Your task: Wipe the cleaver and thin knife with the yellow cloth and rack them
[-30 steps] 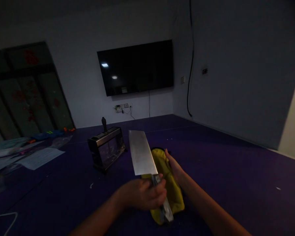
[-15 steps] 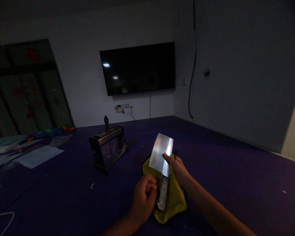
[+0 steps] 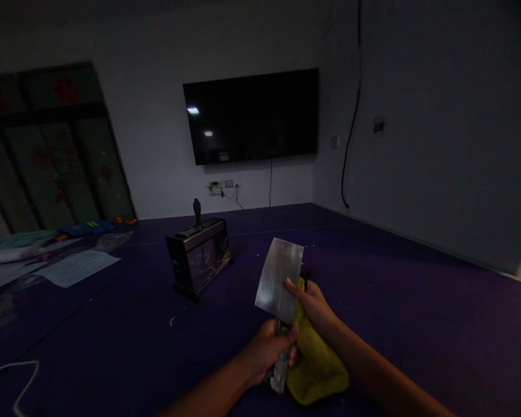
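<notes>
A cleaver (image 3: pixel 278 278) with a broad shiny blade points up and away from me. My left hand (image 3: pixel 271 350) is wrapped around its handle, which looks covered in pale, wrinkled wrapping. My right hand (image 3: pixel 315 304) holds a yellow cloth (image 3: pixel 316 370) behind and beside the blade, its thumb lying on the blade's right part. The cloth hangs down to the right of the handle. Fingers of the right hand are hidden behind the cloth and blade.
A black knife block (image 3: pixel 202 252) with clear sides stands left of the cleaver, a dark handle sticking up from it. Papers (image 3: pixel 78 266), plastic bags and cloths lie at the left on the purple surface (image 3: pixel 125 347). A white cord (image 3: pixel 30 376) lies at the near left.
My left hand has gone from a loose curl beside the handle to a grip around it. The cleaver has tilted a little, and the cloth has shifted right, off the back of the handle.
</notes>
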Action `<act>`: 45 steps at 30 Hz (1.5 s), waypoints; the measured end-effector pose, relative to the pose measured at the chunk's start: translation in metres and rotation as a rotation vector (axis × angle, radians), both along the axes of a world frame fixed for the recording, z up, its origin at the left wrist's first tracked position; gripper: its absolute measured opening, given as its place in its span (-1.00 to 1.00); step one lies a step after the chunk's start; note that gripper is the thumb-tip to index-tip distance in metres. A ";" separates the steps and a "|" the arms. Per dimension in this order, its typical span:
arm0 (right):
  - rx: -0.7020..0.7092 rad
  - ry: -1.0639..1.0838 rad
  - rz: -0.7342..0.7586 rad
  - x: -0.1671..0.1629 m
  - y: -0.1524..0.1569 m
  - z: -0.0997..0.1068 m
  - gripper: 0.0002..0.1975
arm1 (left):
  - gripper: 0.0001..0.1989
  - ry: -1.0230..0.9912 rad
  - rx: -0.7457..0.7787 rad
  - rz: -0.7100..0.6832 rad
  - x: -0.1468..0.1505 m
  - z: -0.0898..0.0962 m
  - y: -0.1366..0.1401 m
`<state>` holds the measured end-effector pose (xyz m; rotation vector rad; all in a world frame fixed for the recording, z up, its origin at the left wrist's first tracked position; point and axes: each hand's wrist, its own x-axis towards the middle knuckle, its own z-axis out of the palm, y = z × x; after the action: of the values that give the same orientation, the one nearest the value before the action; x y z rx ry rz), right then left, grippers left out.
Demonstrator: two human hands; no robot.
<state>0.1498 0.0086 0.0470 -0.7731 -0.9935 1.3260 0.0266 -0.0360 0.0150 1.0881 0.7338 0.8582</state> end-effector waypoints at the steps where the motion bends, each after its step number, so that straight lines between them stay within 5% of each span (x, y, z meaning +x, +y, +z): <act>1: -0.003 -0.010 0.004 0.002 0.001 -0.001 -0.59 | -0.51 -0.017 0.011 0.012 0.002 -0.001 0.000; 5: -0.016 -0.031 -0.018 0.016 0.012 -0.003 -0.60 | -0.48 -0.078 0.038 0.076 0.004 -0.005 0.003; 9: 0.042 -0.180 -0.317 0.038 0.023 -0.002 -0.63 | -0.49 -0.034 0.035 0.160 -0.007 -0.005 0.013; 14: 0.581 -0.761 -0.568 0.054 0.026 -0.001 -0.72 | -0.54 0.026 0.083 0.160 -0.021 -0.004 0.025; 18: 0.800 -1.197 -0.481 0.047 0.021 -0.008 -0.47 | -0.56 0.032 0.075 0.139 -0.023 -0.002 0.027; 22: 0.897 -1.376 -0.362 0.035 0.017 -0.014 -0.25 | -0.57 0.070 0.062 0.130 -0.022 -0.001 0.024; 28: 0.926 -1.437 -0.221 0.026 0.016 -0.017 -0.19 | -0.56 0.117 0.053 0.128 -0.023 -0.003 0.026; 45: 0.922 -1.325 -0.110 0.019 0.009 -0.018 -0.22 | -0.58 0.126 0.071 0.091 -0.024 -0.002 0.030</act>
<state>0.1686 0.0181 0.0293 -0.8905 -2.2961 -0.0248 0.0028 -0.0062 0.0133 1.1870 0.8689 0.9049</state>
